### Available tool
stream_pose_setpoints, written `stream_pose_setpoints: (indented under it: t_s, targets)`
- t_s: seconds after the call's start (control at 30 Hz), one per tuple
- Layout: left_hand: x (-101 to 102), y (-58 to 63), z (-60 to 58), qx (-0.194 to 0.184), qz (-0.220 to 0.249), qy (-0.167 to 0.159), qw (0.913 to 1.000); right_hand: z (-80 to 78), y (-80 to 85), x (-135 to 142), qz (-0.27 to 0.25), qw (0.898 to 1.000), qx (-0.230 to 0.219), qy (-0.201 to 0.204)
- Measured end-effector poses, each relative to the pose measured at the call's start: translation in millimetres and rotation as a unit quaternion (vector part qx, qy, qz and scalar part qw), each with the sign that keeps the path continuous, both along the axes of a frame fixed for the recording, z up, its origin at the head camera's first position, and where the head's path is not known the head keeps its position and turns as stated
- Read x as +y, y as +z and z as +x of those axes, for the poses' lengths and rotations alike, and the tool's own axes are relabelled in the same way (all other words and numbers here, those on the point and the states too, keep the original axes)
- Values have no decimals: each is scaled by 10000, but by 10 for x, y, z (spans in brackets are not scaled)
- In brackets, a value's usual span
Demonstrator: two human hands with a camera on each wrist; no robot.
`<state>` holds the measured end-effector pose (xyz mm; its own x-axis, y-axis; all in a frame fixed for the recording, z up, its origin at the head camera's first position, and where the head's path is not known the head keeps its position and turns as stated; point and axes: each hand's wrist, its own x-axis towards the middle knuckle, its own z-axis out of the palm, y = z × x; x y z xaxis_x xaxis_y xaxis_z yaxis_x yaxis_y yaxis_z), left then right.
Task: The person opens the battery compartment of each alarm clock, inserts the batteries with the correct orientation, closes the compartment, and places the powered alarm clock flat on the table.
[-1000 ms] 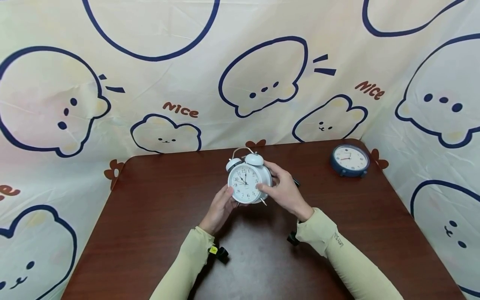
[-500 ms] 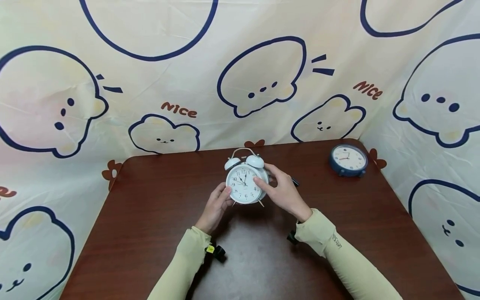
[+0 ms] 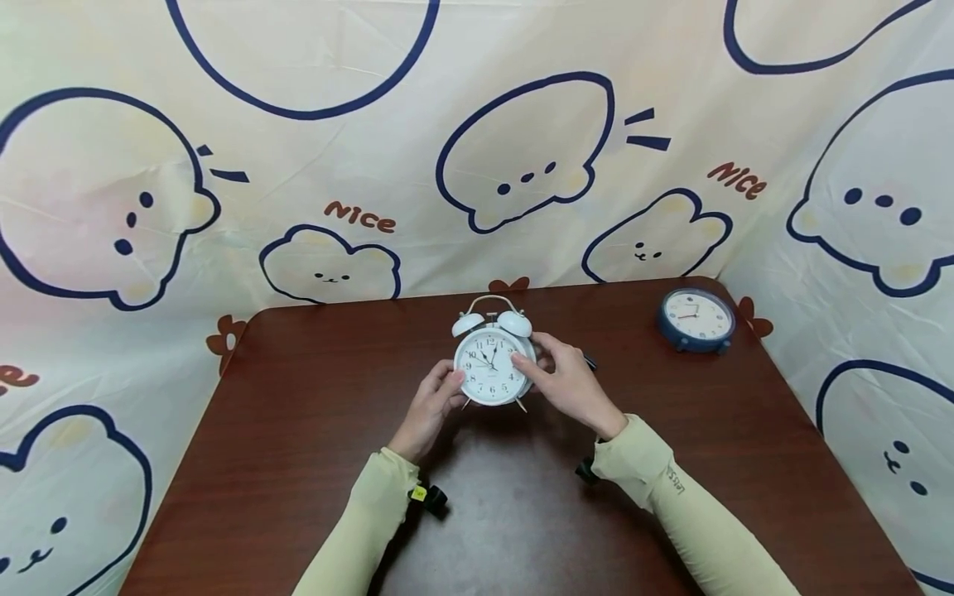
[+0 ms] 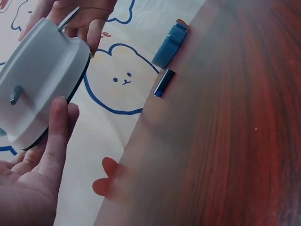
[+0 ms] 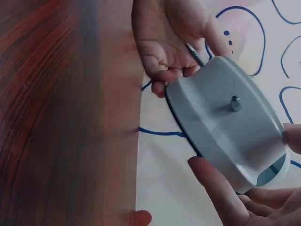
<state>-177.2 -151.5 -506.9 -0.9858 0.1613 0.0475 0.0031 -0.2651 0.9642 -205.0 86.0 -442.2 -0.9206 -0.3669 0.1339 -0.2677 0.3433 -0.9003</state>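
In the head view a white twin-bell alarm clock [image 3: 492,366] is held up above the middle of the table, dial facing me. My left hand [image 3: 431,407] grips its lower left side, thumb at the front rim. On the other side my right hand [image 3: 570,381] holds the clock, with the thumb over the dial's edge and the fingers behind it. Both wrist views see the white casing [image 4: 44,70] from below, two short metal legs sticking out. The back of the clock is mostly hidden, so I cannot tell what the right fingers touch there.
A blue round clock [image 3: 695,319] lies at the table's back right corner, face up. Behind my right hand is a small dark cylinder [image 4: 164,83], mostly hidden in the head view. The brown table [image 3: 313,447] meets a cartoon-printed cloth [image 3: 417,165] at the back and sides.
The alarm clock has turned so its dial faces me more squarely; less of its right side shows. My left hand has shifted slightly with it. Both hands keep their hold.
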Motion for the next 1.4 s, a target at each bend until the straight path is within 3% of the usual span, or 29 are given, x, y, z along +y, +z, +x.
stream_pose_setpoints:
  t_s: [0.23,0.33,0.5,0.67,1.4]
  targets:
    - [-64,10,-16,279,217,-544,9979,-45,-19,73,-436,9965,-606,378]
    - [-97,40,-27,311,168,-621,9974,-81,-58,104,-662,9925,-907,481]
    - [-94,125,-46,-1,-442,-334,9985,-136,-126,127,-851,9867,-1239,626]
    - [-55,172,-40,-339,-1071,-17,9937,-147,-179,121,-872,9841,-1341,769]
    - [-58,175,-17,-356,-1122,118,9930,-174,-213,82,-859,9858,-1287,645]
